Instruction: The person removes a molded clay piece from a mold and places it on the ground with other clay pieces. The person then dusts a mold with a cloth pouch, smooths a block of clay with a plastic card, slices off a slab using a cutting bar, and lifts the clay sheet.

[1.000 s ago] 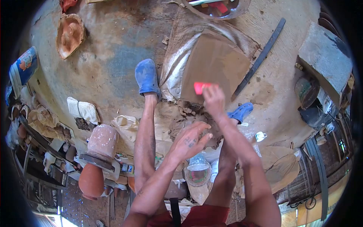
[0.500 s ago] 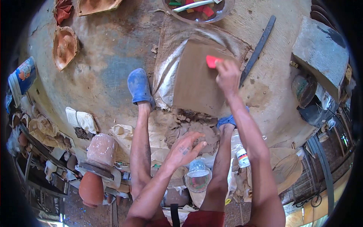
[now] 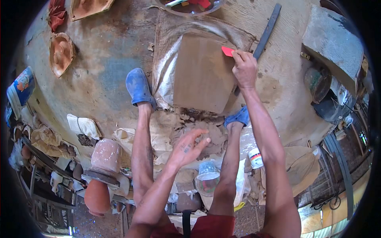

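Note:
Between my feet a smooth grey-brown clay slab (image 3: 200, 75) lies on a sack cloth (image 3: 162, 43). My right hand (image 3: 245, 68) grips a small red scraper (image 3: 227, 51) at the slab's upper right edge. Whether the scraper touches the clay I cannot tell. My left hand (image 3: 189, 147) has its fingers apart and holds nothing. It is over or beside a rough lump of soft clay (image 3: 216, 139) near the slab's lower edge; contact is unclear.
A dark flat bar (image 3: 270, 29) lies right of the slab. Beyond it stands a grey block (image 3: 333, 43). A basin (image 3: 192, 12) with coloured pieces is at the top. Clay moulds (image 3: 62, 54), a reddish pot (image 3: 97, 197) and a white jar (image 3: 255, 158) are around me.
My right hand has moved the red scraper to the slab's right edge. My left hand stays low near the clay lump. The whole view has shifted slightly.

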{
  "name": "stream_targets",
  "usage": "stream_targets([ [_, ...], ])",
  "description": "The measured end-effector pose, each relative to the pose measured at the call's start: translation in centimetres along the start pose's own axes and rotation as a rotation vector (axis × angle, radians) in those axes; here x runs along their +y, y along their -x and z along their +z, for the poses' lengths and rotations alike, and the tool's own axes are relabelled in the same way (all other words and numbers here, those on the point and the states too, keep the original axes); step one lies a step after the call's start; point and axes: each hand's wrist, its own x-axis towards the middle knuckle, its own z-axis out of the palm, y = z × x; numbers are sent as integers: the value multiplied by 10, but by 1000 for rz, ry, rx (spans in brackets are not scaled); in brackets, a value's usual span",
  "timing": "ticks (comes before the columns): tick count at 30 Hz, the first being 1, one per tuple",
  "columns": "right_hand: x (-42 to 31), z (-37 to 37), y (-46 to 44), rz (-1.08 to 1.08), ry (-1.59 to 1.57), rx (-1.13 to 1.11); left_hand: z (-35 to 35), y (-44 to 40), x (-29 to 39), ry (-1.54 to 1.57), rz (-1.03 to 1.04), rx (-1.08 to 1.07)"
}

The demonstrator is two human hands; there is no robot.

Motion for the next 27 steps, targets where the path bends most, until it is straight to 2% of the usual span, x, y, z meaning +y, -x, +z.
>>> stream_targets([
  [2,9,8,8,-49,7,-81,1,-3,-6,1,5,-30],
  [8,-55,-9,157,-34,-26,-300,8,4,7,-48,41,-66],
  [15,-78,-20,214,26,-94,-419,-13,-3,33,-49,-44,-86],
  [17,-80,-25,210,300,-140,-232,-21,-4,29,-69,-44,-67],
  [18,-82,-24,210,302,-143,-238,-25,-4,29,-22,-33,-6],
  [20,-87,-25,212,766,-126,-33,-32,-4,32,65,-54,120],
  [21,-93,-20,215,770,-123,-41,-35,-4,33,67,-61,115],
  [23,-116,2,220,910,-70,-150,-44,-5,33,166,-32,254],
  [24,-134,13,210,967,-55,-61,-51,-4,37,141,-58,238],
  [26,-175,21,183,982,-46,-135,-59,-2,40,177,-58,263],
  [27,-196,34,175,903,-52,-91,-61,-1,39,218,-50,286],
])
